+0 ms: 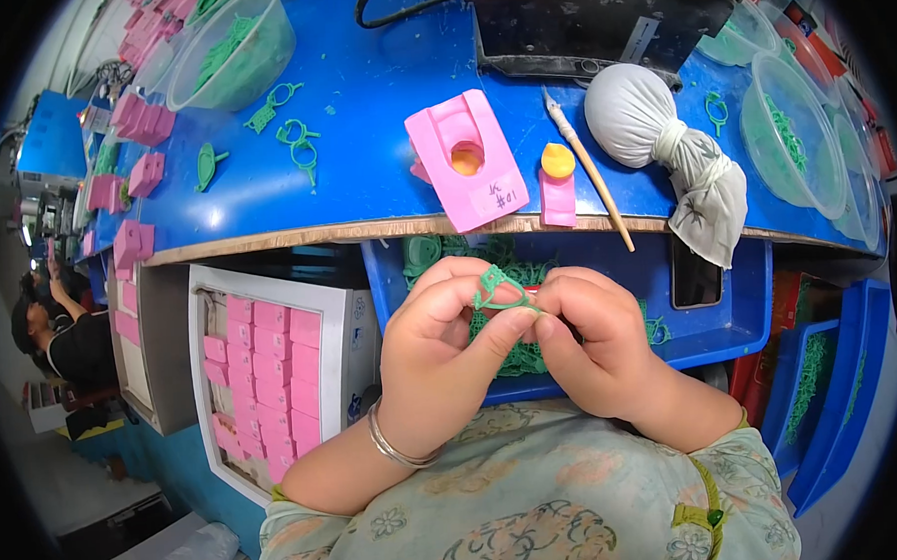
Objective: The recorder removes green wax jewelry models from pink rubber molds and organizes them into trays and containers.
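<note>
Lying beyond green piece point(492, 277), pink block point(457, 190)

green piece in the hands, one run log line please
left hand: holds green piece; right hand: pinches its end; below: blue tray, green pieces; table: pink block, cloth bundle

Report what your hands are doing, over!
Left hand and right hand: pinching one green ring-shaped piece. Blue tray of green pieces below. Nothing seems in the way.
</note>
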Demonstrator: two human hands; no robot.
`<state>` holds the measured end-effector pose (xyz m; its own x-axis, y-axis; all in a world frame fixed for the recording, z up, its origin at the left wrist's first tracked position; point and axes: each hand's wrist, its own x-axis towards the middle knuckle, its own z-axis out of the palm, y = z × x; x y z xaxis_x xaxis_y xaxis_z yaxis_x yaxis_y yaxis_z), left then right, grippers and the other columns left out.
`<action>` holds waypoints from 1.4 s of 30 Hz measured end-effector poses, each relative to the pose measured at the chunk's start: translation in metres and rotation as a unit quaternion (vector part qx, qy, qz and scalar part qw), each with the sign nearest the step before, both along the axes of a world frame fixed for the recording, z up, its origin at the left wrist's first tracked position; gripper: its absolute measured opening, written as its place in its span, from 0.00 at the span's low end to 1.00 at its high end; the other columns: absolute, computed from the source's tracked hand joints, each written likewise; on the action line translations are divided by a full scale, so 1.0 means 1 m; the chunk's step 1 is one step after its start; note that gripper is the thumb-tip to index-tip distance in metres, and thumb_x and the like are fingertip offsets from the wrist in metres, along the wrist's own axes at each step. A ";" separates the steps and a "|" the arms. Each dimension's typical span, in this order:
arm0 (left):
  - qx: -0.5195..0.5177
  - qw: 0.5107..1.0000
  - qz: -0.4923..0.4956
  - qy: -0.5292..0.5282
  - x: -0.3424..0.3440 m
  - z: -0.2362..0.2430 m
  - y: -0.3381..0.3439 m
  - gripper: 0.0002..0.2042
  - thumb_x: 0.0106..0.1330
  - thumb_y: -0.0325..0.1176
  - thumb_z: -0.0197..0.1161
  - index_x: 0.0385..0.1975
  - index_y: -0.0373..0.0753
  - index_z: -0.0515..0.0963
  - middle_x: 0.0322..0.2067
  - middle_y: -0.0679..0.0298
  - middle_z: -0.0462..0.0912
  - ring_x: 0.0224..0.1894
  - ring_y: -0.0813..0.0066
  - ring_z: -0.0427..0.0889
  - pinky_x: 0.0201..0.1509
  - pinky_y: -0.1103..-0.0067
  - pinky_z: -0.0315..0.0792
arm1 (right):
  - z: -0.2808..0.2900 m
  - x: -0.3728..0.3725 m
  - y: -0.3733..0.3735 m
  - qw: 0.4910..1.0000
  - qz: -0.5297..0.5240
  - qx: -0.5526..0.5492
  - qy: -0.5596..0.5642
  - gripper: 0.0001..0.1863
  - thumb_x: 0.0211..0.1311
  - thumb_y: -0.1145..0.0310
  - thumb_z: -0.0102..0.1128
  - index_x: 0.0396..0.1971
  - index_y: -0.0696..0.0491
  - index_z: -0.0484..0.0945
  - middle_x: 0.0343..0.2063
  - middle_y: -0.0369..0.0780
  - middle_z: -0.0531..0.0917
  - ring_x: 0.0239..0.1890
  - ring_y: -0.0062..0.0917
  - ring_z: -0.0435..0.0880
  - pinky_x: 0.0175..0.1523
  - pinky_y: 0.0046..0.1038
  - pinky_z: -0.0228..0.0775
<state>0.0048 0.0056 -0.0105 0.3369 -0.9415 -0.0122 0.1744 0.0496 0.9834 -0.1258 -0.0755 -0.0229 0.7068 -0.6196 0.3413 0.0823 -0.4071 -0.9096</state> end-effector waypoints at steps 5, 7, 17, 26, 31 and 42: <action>-0.094 0.939 0.013 -0.331 0.008 0.000 0.000 0.06 0.52 0.20 0.62 0.30 0.34 0.75 0.33 0.61 0.73 0.35 0.71 0.73 0.37 0.80 0.68 | -0.001 0.000 0.001 0.998 0.027 0.053 -0.027 0.06 0.54 0.77 0.50 0.19 0.58 0.68 0.14 0.38 0.68 0.17 0.28 0.66 0.22 0.26 0.57; -0.149 0.871 0.006 -0.468 0.013 0.000 0.000 0.07 0.52 0.20 0.61 0.30 0.36 0.75 0.32 0.61 0.72 0.34 0.69 0.72 0.36 0.78 0.68 | -0.002 -0.001 0.001 0.820 0.150 0.551 -0.047 0.11 0.58 0.73 0.48 0.16 0.56 0.67 0.14 0.34 0.68 0.15 0.19 0.62 0.19 0.21 0.51; -0.177 0.834 0.019 -0.523 0.016 0.005 -0.004 0.08 0.50 0.23 0.62 0.31 0.38 0.75 0.32 0.62 0.73 0.32 0.66 0.71 0.36 0.74 0.65 | -0.011 0.004 0.013 0.832 0.118 0.534 0.097 0.07 0.62 0.69 0.48 0.26 0.56 0.71 0.20 0.33 0.68 0.16 0.11 0.61 0.19 0.16 0.51; -0.110 0.852 -0.002 -0.512 0.013 0.008 0.000 0.07 0.50 0.23 0.61 0.30 0.38 0.75 0.29 0.62 0.74 0.34 0.66 0.71 0.38 0.75 0.64 | 0.006 -0.012 0.001 0.997 -0.023 0.071 -0.031 0.13 0.51 0.81 0.59 0.39 0.59 0.74 0.28 0.37 0.72 0.20 0.13 0.65 0.25 0.15 0.58; -0.114 0.873 0.017 -0.475 0.010 0.013 0.002 0.12 0.46 0.24 0.66 0.33 0.37 0.76 0.33 0.61 0.73 0.35 0.67 0.71 0.39 0.76 0.66 | 0.007 -0.010 0.002 0.997 -0.036 0.016 -0.059 0.07 0.51 0.82 0.58 0.32 0.59 0.76 0.27 0.39 0.74 0.23 0.17 0.70 0.26 0.17 0.61; -0.121 0.918 -0.024 -0.376 0.009 0.007 0.009 0.19 0.46 0.25 0.68 0.42 0.39 0.76 0.35 0.61 0.74 0.36 0.67 0.72 0.41 0.76 0.66 | 0.005 -0.009 0.005 0.998 -0.030 -0.010 -0.061 0.07 0.50 0.82 0.59 0.30 0.59 0.75 0.27 0.39 0.75 0.22 0.17 0.69 0.25 0.18 0.61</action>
<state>0.0137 0.0141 -0.0037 0.1225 -0.8998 0.4188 -0.5425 0.2927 0.7874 -0.1349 -0.0709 -0.0179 0.6207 -0.6518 0.4356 0.1678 -0.4323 -0.8860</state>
